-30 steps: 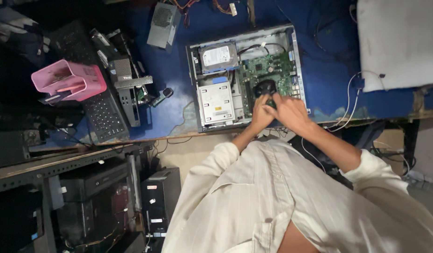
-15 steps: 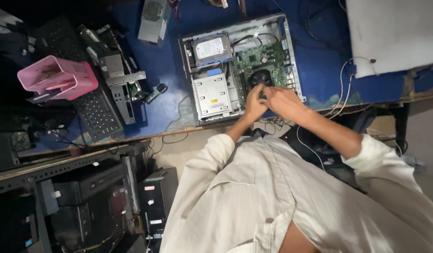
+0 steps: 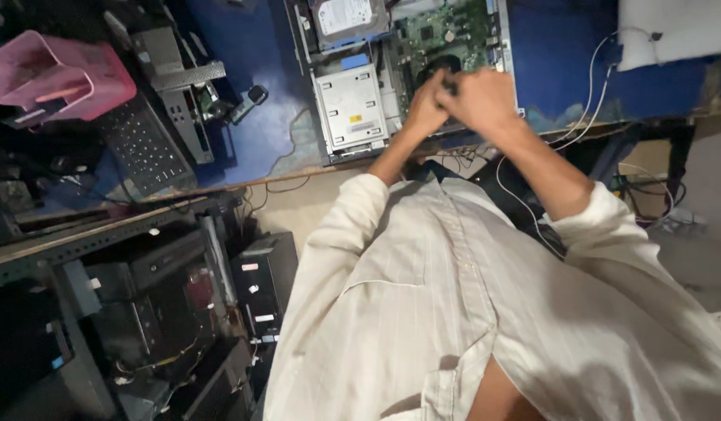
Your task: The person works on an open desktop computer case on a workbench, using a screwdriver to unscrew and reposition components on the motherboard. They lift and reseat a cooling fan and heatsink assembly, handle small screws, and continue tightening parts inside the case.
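- On the blue worktop [image 3: 251, 148] in front of you lies the open grey metal computer case [image 3: 353, 109], its green circuit board [image 3: 446, 31] exposed.
- Your left hand [image 3: 424, 109] and right hand [image 3: 485, 97] meet over the round black cooler fan [image 3: 438, 66]; fingers curled together, grip unclear.
- A pink plastic basket [image 3: 60, 74] sits well apart.

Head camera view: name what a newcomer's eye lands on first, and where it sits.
The opened computer case lies on the blue table, top centre, with both hands, left hand and right hand, together over its green circuit board. At far left sits a pink basket.
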A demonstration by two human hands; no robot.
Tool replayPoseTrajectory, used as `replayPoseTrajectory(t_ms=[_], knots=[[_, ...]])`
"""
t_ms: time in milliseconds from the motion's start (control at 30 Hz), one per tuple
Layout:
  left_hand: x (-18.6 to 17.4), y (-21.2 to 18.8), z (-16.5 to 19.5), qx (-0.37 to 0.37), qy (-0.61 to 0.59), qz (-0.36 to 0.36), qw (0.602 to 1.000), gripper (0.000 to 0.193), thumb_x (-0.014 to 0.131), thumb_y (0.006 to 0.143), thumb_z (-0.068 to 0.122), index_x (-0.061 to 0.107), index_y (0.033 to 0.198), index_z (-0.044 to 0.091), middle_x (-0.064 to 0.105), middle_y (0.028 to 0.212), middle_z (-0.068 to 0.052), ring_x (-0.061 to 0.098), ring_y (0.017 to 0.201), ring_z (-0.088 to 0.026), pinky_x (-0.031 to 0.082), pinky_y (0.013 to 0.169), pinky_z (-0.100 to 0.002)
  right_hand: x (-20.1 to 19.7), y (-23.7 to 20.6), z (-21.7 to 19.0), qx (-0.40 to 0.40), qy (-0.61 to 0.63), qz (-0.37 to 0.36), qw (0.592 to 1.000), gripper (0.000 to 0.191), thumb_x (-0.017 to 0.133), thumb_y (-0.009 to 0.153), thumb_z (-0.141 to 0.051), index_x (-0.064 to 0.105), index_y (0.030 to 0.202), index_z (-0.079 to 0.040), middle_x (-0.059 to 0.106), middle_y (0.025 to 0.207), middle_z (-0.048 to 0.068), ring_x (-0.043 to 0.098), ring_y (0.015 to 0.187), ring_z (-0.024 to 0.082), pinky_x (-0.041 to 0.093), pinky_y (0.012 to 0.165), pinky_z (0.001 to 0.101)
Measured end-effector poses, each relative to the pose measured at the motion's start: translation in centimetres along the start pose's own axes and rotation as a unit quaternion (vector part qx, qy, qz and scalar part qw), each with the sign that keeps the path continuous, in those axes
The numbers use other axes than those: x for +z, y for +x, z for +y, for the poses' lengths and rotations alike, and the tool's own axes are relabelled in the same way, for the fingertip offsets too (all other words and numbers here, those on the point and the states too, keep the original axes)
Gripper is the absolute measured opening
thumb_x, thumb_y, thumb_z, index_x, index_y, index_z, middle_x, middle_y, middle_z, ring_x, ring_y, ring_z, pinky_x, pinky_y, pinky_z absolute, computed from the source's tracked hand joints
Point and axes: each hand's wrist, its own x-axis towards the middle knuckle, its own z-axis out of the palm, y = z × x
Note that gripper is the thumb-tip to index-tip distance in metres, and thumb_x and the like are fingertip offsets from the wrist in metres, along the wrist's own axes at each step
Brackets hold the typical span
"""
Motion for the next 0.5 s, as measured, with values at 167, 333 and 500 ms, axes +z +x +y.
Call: replayPoseTrajectory(t_ms=[167, 333, 500], knots=[[-4.0, 0.9, -2.5, -0.128, -0.263, 0.015, 0.956, 0.078, 0.073, 0.078, 0.0, 0.046, 0.151, 0.008, 0.064, 0.129, -0.013, 0.064, 0.105, -0.021, 0.058, 0.094, -0.036, -3.6, -2.4, 5.9, 0.183, 0.268, 0.004, 0.946, 0.034, 0.075, 0.109, -0.033, 0.076, 0.105, 0.001, 0.068, 0.07, 0.013, 0.066, 0.061, 0.023, 0.049, 0.058, 0.0344], [-3.5, 0.6, -5.7, -0.291, -0.25, 0.06, 0.921, 0.065, 0.068, 0.091, 0.006, 0.046, 0.152, 0.007, 0.064, 0.137, -0.013, 0.066, 0.111, -0.024, 0.056, 0.084, -0.035, -4.0, -4.4, 10.7, 0.113, 0.498, 0.15, 0.847, 0.034, 0.077, 0.105, -0.001, 0.064, 0.136, 0.004, 0.07, 0.133, 0.018, 0.069, 0.121, 0.02, 0.057, 0.103, 0.0301], [0.5, -0.4, -6.5, -0.249, -0.086, 0.035, 0.964, 0.067, 0.073, 0.094, 0.019, 0.042, 0.151, 0.005, 0.069, 0.131, -0.022, 0.069, 0.121, -0.033, 0.054, 0.101, -0.041, -2.7, -3.1, 10.6, 0.103, 0.524, 0.155, 0.831, 0.037, 0.074, 0.11, -0.002, 0.057, 0.143, 0.0, 0.066, 0.142, 0.019, 0.064, 0.133, 0.021, 0.051, 0.118, 0.0331]])
